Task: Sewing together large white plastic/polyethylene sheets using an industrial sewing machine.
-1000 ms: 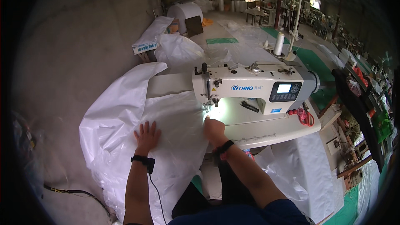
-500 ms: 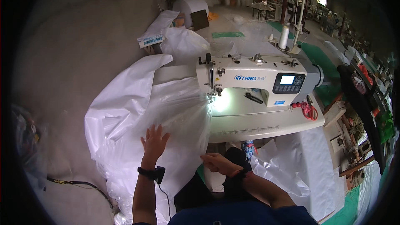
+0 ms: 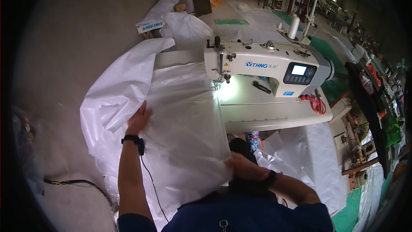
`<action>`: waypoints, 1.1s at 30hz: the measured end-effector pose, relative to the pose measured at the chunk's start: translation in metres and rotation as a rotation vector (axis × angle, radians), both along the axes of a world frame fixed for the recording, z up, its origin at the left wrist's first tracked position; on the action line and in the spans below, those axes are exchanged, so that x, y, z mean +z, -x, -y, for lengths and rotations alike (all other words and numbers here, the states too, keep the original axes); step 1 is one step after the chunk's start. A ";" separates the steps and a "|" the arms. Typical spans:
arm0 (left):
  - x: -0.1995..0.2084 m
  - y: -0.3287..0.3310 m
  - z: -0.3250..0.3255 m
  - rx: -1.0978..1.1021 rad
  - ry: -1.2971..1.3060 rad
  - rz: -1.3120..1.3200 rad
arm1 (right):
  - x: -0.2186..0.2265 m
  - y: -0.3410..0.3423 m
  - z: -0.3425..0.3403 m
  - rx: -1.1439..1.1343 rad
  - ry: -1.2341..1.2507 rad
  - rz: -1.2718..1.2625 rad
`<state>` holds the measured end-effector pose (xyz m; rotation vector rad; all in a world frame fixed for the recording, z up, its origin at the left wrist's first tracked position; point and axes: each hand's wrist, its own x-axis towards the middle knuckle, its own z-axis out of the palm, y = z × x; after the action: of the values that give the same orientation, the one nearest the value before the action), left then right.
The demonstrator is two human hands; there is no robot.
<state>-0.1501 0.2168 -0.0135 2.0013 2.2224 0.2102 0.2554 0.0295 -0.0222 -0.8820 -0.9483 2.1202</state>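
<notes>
A large white plastic sheet (image 3: 184, 133) drapes over the left of the sewing table, its right edge running to the needle area of a white sewing machine (image 3: 257, 62). On that sheet, beside a thick fold at the left, my left hand (image 3: 138, 119) lies with its thumb apart from the fingers; the fingertips touch the fold. Nearer my body, my right hand (image 3: 245, 167) pinches the sheet's near right edge, somewhat smeared by motion. The machine's lamp lights the spot by the needle. Its presser foot is too small to make out clearly.
Red-handled scissors (image 3: 317, 105) and a black thread snipper (image 3: 261, 87) lie on the machine bed. A thread cone (image 3: 293, 27) stands behind the machine. More white sheeting (image 3: 300, 159) hangs at the right. A black cable (image 3: 81, 182) runs along the floor at left.
My left hand has slid left and forward to the fold. My right hand has moved right, drawing the sheet's near edge with it. The view has shifted slightly.
</notes>
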 end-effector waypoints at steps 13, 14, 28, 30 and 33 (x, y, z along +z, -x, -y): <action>0.039 -0.071 0.038 -0.197 -0.320 0.099 | -0.025 -0.004 -0.015 -0.307 -0.239 0.719; 0.049 -0.098 0.060 -0.266 -0.412 0.163 | -0.043 0.000 -0.029 -0.388 -0.433 0.767; 0.019 -0.186 0.169 -0.332 -0.025 -0.114 | -0.077 0.027 -0.040 -0.505 -0.535 0.567; 0.018 -0.199 0.176 -0.384 -0.030 0.104 | -0.073 0.028 -0.039 -0.410 -0.507 0.609; 0.033 -0.226 0.187 -0.437 -0.242 0.207 | -0.067 0.024 -0.039 -0.402 -0.430 0.500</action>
<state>0.0764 0.0294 0.0199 2.3997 1.6543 0.6235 0.2310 0.0681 -0.0891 -1.2700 -1.2837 1.3107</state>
